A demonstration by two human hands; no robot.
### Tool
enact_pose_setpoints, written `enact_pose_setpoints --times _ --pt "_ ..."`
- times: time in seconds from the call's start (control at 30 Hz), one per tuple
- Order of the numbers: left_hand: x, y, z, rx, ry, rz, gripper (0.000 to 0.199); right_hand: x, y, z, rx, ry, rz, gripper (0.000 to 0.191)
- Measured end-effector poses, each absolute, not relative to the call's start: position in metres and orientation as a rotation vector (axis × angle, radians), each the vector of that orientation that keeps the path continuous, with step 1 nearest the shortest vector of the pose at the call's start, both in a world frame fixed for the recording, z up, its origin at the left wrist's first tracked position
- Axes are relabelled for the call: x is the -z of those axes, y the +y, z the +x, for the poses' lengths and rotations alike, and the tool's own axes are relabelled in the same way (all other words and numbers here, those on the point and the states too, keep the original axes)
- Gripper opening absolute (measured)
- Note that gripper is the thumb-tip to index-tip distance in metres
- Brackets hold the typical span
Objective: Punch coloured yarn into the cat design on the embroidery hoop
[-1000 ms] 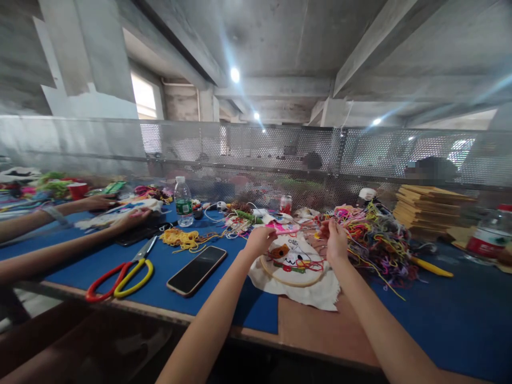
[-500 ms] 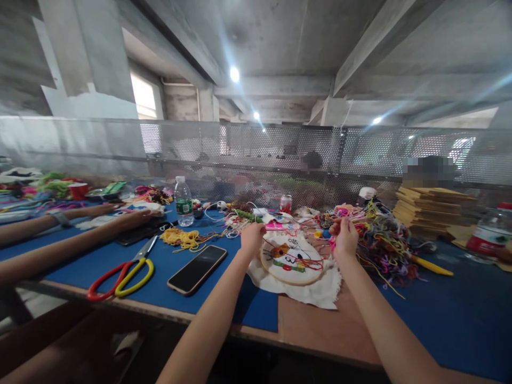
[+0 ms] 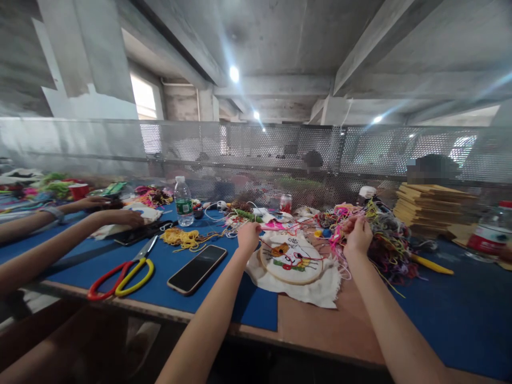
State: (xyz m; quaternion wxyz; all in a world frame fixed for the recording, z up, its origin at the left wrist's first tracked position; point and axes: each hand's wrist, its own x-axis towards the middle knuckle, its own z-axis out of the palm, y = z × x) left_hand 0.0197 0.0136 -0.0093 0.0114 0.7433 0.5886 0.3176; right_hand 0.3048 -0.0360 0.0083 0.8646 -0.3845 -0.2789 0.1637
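Observation:
An embroidery hoop point(image 3: 303, 281) lies on the table between my hands, stretched with white cloth point(image 3: 316, 298) whose loose edges spread beneath it. On the cloth is a stitched cat face with orange, green and black parts, and red thread point(image 3: 296, 256) trails loosely over it. My left hand point(image 3: 248, 237) is closed at the hoop's upper left, pinching red thread that runs off to the right. Raised to the right of the hoop, my right hand point(image 3: 358, 237) has its fingertips pinched together in front of a heap of mixed yarn point(image 3: 390, 242); what they grip is too small to make out.
Left of my arm lie a phone point(image 3: 197, 270), red-and-yellow scissors point(image 3: 136, 271) and yellow yarn point(image 3: 182, 238). A water bottle point(image 3: 184, 205) stands behind them. Another person's hands point(image 3: 126, 217) work at far left. Stacked brown envelopes point(image 3: 430, 210) and another bottle point(image 3: 490, 234) are at right.
My right hand has moved right and slightly up, away from the hoop. My left hand has shifted slightly left. The red thread over the cat face lies differently. The other person's hands moved left.

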Motion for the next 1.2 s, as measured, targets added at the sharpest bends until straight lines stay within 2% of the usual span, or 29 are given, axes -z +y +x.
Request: enact_pose_setpoints --times 0.17,0.33,0.73,0.97,1.2 --pt "0.010 0.018 0.021 -1.175 1.554 2.032 0.013 -0.008 -0.036 0.306 -0.327 -0.595 -0.792 0.043" --pt "0.011 0.021 0.023 -1.144 1.374 1.830 0.012 -0.009 -0.036 0.306 -0.301 -0.602 -0.792 0.043" --pt "0.007 0.019 0.027 -1.068 1.139 1.468 0.032 -0.009 -0.037 0.303 -0.248 -0.681 -0.847 0.042" --pt "0.001 0.018 0.025 -1.092 0.933 1.053 0.022 -0.008 -0.037 0.302 -0.243 -0.730 -0.853 0.042" --pt "-0.001 0.016 0.024 -1.137 0.878 0.909 0.018 -0.007 -0.036 0.302 -0.262 -0.710 -0.865 0.041"
